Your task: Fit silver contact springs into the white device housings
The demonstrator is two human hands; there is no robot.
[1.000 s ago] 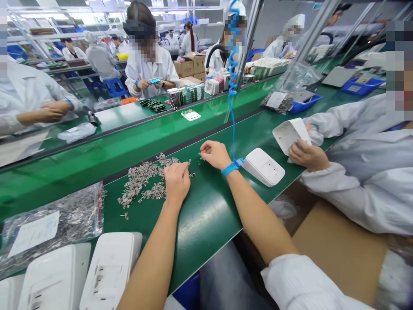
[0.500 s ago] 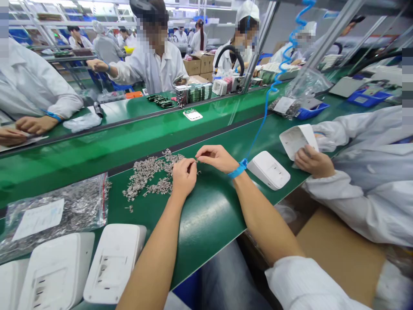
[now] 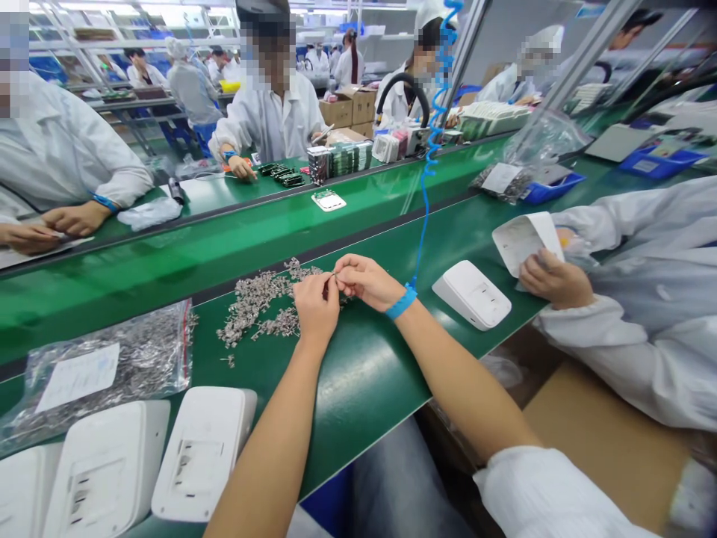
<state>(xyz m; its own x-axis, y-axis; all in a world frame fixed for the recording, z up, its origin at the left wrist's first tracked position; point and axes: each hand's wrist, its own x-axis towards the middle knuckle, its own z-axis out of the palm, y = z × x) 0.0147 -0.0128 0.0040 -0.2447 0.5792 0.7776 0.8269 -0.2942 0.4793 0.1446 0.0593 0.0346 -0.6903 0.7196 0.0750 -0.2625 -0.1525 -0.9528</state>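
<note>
My left hand [image 3: 315, 302] is closed in a pinch, thumb and forefinger together. Its fingertips meet those of my right hand [image 3: 367, 282], which is closed too and wears a blue wrist strap [image 3: 402, 301]. A tiny metal piece shows between the touching fingertips, partly hidden by them. Just left of and behind my hands, a loose pile of small silvery metal pieces [image 3: 249, 299] is spread on the green bench [image 3: 364, 381]. Their exact kind is too small to make out. One piece [image 3: 228, 361] lies apart, in front of the pile.
A clear bag [image 3: 140, 359] of similar metal pieces lies at left, behind several white plastic housings [image 3: 205, 452]. Another white housing [image 3: 473, 294] stands right of my hands. A co-worker's hand [image 3: 554, 278] holds a white shell. A blue coiled cord [image 3: 426, 217] rises from my strap.
My right hand has moved left and its fingertips now meet my left hand's. Across the conveyor, a co-worker's raised arm has come down to the green boards.
</note>
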